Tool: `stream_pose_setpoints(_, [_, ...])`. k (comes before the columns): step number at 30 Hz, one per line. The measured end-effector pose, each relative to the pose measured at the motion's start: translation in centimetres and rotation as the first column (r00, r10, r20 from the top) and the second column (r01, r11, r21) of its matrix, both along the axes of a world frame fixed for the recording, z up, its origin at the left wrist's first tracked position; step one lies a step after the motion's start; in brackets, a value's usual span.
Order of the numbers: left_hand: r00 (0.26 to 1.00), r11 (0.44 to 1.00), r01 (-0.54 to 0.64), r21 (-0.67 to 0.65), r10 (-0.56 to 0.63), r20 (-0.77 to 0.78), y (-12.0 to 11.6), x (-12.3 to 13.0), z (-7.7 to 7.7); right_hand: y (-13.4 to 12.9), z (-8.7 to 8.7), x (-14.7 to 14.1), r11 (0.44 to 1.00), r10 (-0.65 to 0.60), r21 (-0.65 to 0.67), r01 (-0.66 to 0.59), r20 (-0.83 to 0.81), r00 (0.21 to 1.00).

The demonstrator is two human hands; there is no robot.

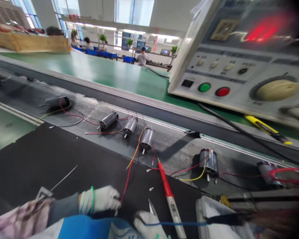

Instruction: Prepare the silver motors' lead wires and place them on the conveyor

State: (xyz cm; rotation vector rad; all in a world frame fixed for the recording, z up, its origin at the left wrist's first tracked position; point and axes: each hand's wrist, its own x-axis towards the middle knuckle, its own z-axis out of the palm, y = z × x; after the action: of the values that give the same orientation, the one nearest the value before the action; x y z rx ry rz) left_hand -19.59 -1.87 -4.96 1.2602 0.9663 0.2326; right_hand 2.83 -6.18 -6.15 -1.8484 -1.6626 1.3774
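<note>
Well, the left hand (99, 200), in a white glove, looks closed at the end of a thin red wire (129, 177), which runs up from a small silver motor (147, 138) lying just past the edge of a dark mat (52, 156) (more motors lie along the same strip). The right hand (146, 225), also gloved, is beside a red test probe (167, 182), but I cannot tell if it is holding anything. The motor is a little beyond both hands and does not touch them. Its metal body will probably feel heavy for its size and a little slippery, so it is best taken around the body. The wires are soft and fragile, and should not carry its weight. At the right stands a test instrument (229, 66) with green and red buttons.
</note>
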Motion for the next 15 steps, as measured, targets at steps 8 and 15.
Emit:
stream_pose_setpoints(8, [0.735,0.807,-0.337,-0.485,0.547,0.4,0.5,5.5,3.4,-1.0,8.0,-1.0,0.954,0.243,0.219,-0.203,-0.174,0.954])
stream_pose_setpoints(15, [0.758,0.854,-0.343,-0.392,0.498,0.421,0.1,5.7,4.6,-0.9,8.6,-1.6,0.947,0.29,0.211,-0.244,-0.226,0.93])
